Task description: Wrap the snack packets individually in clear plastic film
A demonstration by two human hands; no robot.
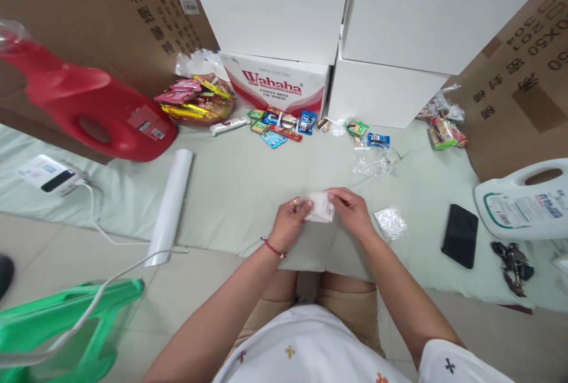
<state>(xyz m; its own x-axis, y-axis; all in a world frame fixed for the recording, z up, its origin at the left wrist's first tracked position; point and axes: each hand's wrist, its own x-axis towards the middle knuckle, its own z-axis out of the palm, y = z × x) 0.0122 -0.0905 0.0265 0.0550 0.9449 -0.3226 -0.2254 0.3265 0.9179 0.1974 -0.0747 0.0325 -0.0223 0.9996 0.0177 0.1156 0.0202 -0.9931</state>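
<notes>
Between my two hands is a small, whitish, see-through plastic packet [320, 206], held just above the pale green cloth. My left hand [290, 220] pinches its left side, thumb on top, with a red cord bracelet at the wrist. At the packet's upper right corner, the fingers of my right hand [350, 208] are closed on its edge. What the packet contains I cannot make out. A flat, shiny clear plastic packet [391, 222] lies on the cloth to the right of my right hand. Crumpled clear plastic [376, 163] rests farther back.
Wrapped snacks [288, 122] line the Wahaha box [277, 87], beside a snack-filled basket [197, 102]. A red jug [102, 110] and white roll [171, 208] are left. A black phone [460, 236], keys [512, 267] and white detergent bottle [526, 199] lie right. A green stool [75, 324] stands lower left.
</notes>
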